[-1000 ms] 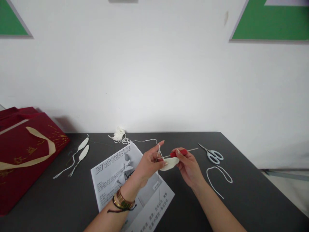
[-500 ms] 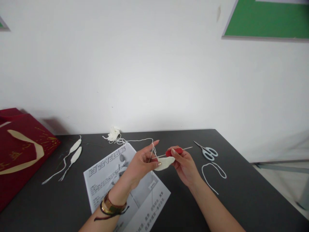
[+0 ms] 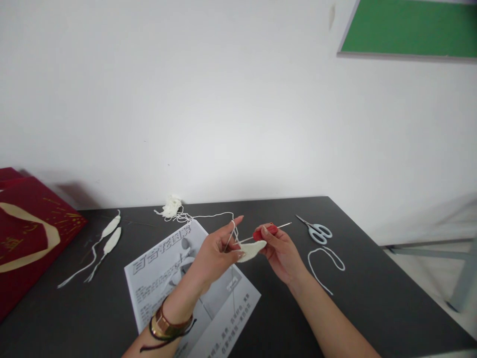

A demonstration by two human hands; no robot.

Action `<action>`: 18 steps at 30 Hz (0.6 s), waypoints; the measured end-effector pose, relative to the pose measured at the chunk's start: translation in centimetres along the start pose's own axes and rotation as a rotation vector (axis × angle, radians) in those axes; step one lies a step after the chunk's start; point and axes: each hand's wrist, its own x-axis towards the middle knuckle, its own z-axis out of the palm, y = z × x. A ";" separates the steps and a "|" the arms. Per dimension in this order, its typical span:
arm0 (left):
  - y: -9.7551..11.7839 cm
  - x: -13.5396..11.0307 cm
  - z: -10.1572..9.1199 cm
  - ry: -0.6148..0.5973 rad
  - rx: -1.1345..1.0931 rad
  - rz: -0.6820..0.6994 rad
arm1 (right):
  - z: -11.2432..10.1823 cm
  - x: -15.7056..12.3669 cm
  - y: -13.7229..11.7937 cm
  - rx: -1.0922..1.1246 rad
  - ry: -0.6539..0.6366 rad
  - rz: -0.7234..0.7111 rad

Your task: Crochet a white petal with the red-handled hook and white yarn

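Observation:
My left hand (image 3: 216, 253) pinches a small white crocheted piece (image 3: 252, 249) between thumb and fingers, with white yarn (image 3: 208, 216) looped over its raised forefinger. My right hand (image 3: 280, 251) is closed on a crochet hook with a red handle (image 3: 265, 231); its metal shaft crosses the crocheted piece. The yarn runs back to a small white bundle (image 3: 170, 205) at the table's far edge. Both hands hover above a printed instruction sheet (image 3: 186, 286).
On the dark table (image 3: 372, 298) lie light blue scissors (image 3: 316, 230), a loose loop of white yarn (image 3: 323, 262), and two finished white leaf-shaped pieces (image 3: 108, 236) with tails. A dark red gift bag (image 3: 26, 233) stands at the left. A white wall rises behind.
The camera has turned to the right, so everything has slid left in view. Both hands keep their hold on the crocheted piece and the hook.

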 end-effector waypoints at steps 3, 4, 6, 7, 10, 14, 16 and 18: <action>-0.5 0.0 0.1 0.074 0.125 0.054 | 0.0 -0.1 0.0 -0.108 0.025 -0.076; -0.7 0.1 0.1 0.100 0.150 0.065 | 0.0 -0.1 0.0 -0.162 0.037 -0.119; -1.0 0.2 0.2 0.146 0.164 0.062 | 0.1 -0.3 0.1 -0.308 0.060 -0.236; -1.2 0.3 0.3 0.166 0.154 0.048 | 0.1 -0.5 0.1 -0.396 0.066 -0.314; -1.3 0.6 0.4 0.219 0.057 0.000 | -0.1 -1.1 0.5 -0.705 -0.003 -0.606; -0.7 0.6 -0.1 0.133 -0.226 -0.092 | -0.5 -1.6 1.1 -0.973 -0.192 -0.895; -0.3 0.5 -0.6 0.022 -0.325 -0.149 | -0.5 -1.5 1.0 -0.895 -0.151 -0.864; 0.2 0.4 -1.1 -0.055 -0.364 -0.187 | -0.3 -1.2 0.7 -0.691 -0.105 -0.710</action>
